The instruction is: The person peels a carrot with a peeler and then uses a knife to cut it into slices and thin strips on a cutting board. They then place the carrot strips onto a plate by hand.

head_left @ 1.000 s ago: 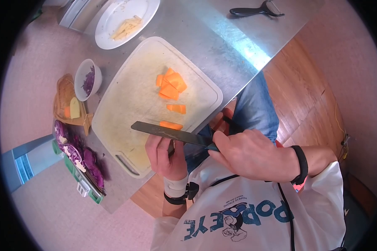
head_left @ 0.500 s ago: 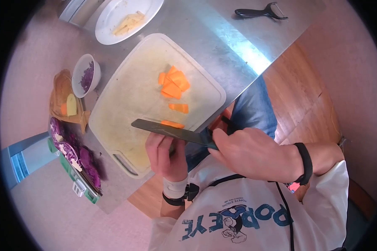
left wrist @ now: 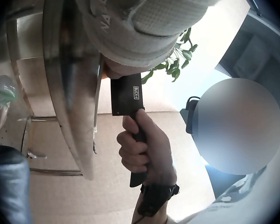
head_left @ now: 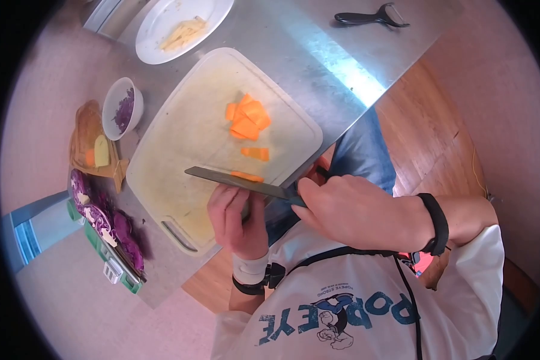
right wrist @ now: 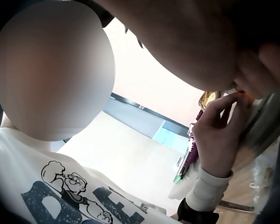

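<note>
My right hand (head_left: 360, 213) grips the black handle of a wide-bladed kitchen knife (head_left: 234, 182), its fingers wrapped round it in the left wrist view. The blade lies across the near part of a white cutting board (head_left: 180, 132). Just behind the blade, my left hand (head_left: 240, 222) has its fingertips bent against the flat of the knife. It holds a carrot piece, whose orange (right wrist: 246, 96) shows at the fingertips in the right wrist view; most of it is hidden. Beyond the blade lies a carrot slice (head_left: 247, 177), with another slice (head_left: 255, 154) and overlapping carrot slices (head_left: 248, 120) farther up.
A white plate (head_left: 153, 45) holds pale strips. A bowl (head_left: 135, 120) of shredded purple cabbage stands left of the board, near a basket (head_left: 81, 144) with vegetable pieces. Cut purple cabbage (head_left: 126, 237) lies on a green-edged slicer (head_left: 132, 285). A peeler (head_left: 372, 16) lies far right.
The knife and my right hand have shifted slightly forward and left over the last half second. My left hand and the carrot slices keep their places on the board.
</note>
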A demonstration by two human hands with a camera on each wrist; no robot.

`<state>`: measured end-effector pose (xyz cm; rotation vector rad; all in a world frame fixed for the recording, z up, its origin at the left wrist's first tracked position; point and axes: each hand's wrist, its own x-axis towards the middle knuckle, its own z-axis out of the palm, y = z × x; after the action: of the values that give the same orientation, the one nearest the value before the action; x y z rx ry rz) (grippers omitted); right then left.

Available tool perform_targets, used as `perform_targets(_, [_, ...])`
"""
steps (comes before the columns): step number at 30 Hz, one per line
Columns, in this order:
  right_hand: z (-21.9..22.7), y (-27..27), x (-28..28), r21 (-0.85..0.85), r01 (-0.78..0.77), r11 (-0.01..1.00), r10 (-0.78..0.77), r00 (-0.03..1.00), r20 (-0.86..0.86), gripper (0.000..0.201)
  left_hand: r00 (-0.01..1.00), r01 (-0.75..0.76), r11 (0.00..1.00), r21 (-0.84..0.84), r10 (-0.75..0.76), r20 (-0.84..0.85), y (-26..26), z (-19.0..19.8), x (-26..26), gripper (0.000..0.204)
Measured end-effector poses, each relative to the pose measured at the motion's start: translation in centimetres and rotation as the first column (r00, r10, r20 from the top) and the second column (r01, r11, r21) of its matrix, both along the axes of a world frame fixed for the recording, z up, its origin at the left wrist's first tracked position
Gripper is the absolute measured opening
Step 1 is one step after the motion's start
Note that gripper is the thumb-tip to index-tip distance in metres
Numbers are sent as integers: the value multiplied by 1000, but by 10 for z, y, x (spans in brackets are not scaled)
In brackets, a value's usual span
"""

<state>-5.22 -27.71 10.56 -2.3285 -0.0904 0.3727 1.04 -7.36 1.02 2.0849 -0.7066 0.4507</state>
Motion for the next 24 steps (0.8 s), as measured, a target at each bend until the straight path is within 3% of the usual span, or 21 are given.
perform_targets(8, [-12,10,10,-7,-3,1000,3,998,69,33,1000,17,999,-36,-18,-3,0,-2,1,31])
perform_targets(10, [-6,6,8,-84,8,996,-9,1000,-20,34,1000,-2,999,-41,2,1,-3,0,3,32])
perform_targets(14, [-25,16,19,-17,21,1000,-22,998,-63,29,1000,21,999,-37,-20,4,-1,-2,2,32])
perform_targets(24, [-31,12,13,3,64,998,-64,993,104,31,999,8,999,-46,-6,52,-3,-3,3,29])
